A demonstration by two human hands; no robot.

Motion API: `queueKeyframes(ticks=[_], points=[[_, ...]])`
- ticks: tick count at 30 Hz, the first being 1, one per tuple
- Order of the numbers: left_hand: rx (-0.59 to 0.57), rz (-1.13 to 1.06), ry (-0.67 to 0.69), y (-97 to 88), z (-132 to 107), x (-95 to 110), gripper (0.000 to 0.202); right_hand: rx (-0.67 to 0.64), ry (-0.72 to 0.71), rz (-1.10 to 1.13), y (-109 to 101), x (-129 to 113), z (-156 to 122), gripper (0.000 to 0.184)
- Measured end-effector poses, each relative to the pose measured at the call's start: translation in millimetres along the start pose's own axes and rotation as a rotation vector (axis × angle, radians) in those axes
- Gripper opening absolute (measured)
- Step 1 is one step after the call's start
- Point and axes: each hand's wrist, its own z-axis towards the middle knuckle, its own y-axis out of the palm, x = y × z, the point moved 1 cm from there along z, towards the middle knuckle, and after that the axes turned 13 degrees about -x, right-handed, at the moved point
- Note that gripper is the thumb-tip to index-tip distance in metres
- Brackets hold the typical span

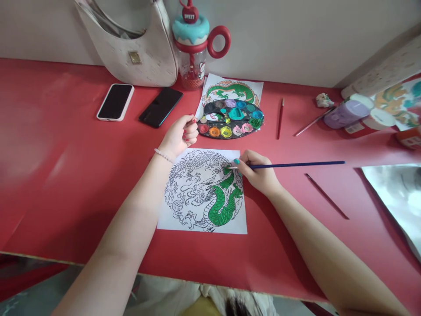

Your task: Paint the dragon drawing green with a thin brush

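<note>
My right hand [261,173] grips a blue-handled paintbrush [296,165]. Its tip is at the green painted part of a dragon line drawing [187,184] on white paper. Green covers the dragon's body on the right side of the sheet; the rest is black outline. Above the sheet's top edge, my left hand [180,135] is curled into a loose fist, and no object shows in it. Right beside its fingers lies a dark oval paint palette [230,137] with many colours in its wells; whether they touch I cannot tell. The palette partly covers another dragon picture [230,90], painted green and orange.
A white phone [115,102], a black phone [161,107], a white handbag [138,66] and a lidded cup [192,61] stand or lie at the back. Rightward are a red brush [280,119], a dark brush [325,195], a purple paint jar [347,112] and crumpled tissue [324,100].
</note>
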Motion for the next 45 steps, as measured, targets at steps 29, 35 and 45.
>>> queueKeyframes(ticks=[29,35,45], points=[[0.036,0.016,-0.01,-0.6,0.6,-0.3,0.027,0.038,0.002,-0.032,0.6,0.3,-0.2,0.03],[0.022,-0.013,-0.004,-0.8,0.2,-0.4,0.027,0.04,-0.011,-0.035,0.8,-1.0,-0.2,0.029],[0.087,-0.003,-0.041,3.5,-0.8,1.3,0.027,0.078,-0.004,-0.087,0.8,-2.3,-0.5,0.032]])
